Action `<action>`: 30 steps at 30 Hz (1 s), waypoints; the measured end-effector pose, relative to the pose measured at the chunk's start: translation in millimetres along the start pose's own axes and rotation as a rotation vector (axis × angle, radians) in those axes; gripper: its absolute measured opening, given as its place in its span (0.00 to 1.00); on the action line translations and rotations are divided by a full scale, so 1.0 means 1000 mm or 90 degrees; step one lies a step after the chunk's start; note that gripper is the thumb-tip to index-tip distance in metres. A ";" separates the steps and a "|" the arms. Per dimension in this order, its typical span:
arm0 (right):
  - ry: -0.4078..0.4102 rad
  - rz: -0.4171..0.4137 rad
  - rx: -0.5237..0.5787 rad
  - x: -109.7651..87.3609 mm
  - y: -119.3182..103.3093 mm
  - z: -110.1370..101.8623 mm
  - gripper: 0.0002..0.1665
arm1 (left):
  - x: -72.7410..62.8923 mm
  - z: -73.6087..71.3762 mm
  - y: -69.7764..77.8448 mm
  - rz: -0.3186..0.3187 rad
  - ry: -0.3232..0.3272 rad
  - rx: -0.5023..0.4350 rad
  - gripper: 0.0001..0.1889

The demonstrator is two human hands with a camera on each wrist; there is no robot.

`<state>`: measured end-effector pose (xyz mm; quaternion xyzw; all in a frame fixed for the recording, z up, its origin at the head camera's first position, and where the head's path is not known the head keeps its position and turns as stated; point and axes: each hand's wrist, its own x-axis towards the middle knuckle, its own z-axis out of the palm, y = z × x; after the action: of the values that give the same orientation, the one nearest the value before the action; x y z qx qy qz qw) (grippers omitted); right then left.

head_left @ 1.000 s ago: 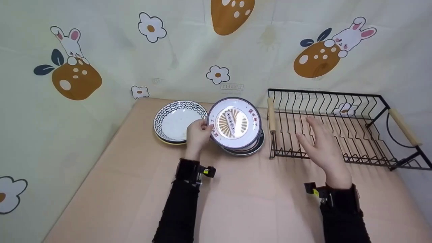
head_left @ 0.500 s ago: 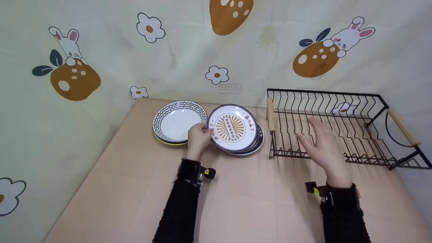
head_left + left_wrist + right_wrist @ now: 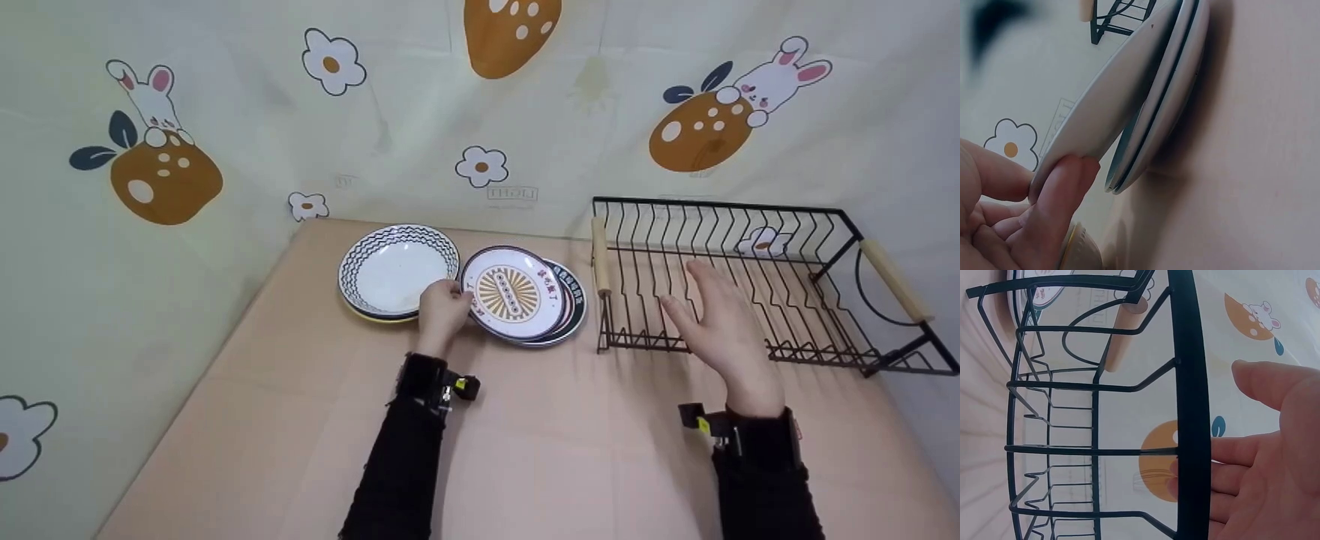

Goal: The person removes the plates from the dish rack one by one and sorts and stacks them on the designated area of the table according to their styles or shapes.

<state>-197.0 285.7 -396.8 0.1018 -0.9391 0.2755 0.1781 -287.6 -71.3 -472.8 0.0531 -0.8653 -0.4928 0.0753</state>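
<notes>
My left hand (image 3: 442, 315) pinches the left rim of a white plate (image 3: 514, 296) with a gold sunburst and red lettering. Seen from the left wrist, that plate (image 3: 1095, 107) leans with its held edge raised, thumb and fingers on either side of the rim. Directly beneath are stacked plates (image 3: 1171, 107); a black-rimmed one (image 3: 576, 311) peeks out on the right in the head view. My right hand (image 3: 724, 337) is held open over the black wire dish rack (image 3: 720, 204), holding nothing. In the right wrist view its fingers lie beyond the rack's thick rail (image 3: 1192, 410).
Left of the plates, a white bowl (image 3: 397, 274) with black wavy lines sits on a yellow-edged dish (image 3: 361, 311). Wooden handles (image 3: 602, 256) cap the rack's ends. A patterned cloth (image 3: 247, 112) hangs behind the peach tabletop (image 3: 525, 435).
The sunburst plate has come down toward the stack and tipped flatter, my left hand lowering slightly with it. More of the black-rimmed plate shows. My right hand stays in place.
</notes>
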 end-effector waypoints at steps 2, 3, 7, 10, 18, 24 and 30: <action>0.000 0.001 0.001 0.000 0.000 0.000 0.40 | -0.001 0.000 0.000 0.001 0.002 0.007 0.06; 0.000 0.000 0.002 0.000 0.001 0.000 0.40 | -0.001 0.000 -0.001 -0.006 -0.006 -0.009 0.06; -0.002 0.000 0.007 0.000 0.001 0.000 0.40 | -0.003 0.000 -0.001 -0.043 -0.048 -0.087 0.07; -0.004 0.008 0.010 0.000 0.000 -0.001 0.40 | -0.004 -0.001 0.000 -0.070 -0.076 -0.123 0.08; -0.002 0.007 0.016 -0.001 0.002 -0.001 0.40 | -0.008 -0.003 0.004 -0.043 -0.081 -0.032 0.11; -0.003 0.010 0.021 0.000 0.001 -0.001 0.40 | -0.010 -0.001 0.008 -0.001 -0.081 0.104 0.13; -0.006 0.015 0.021 0.000 0.001 -0.002 0.41 | -0.015 -0.002 0.020 0.039 -0.091 0.209 0.14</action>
<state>-196.5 288.0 -395.9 0.0946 -0.9366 0.2923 0.1684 -273.1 -60.2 -455.9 0.0032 -0.9383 -0.3453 0.0190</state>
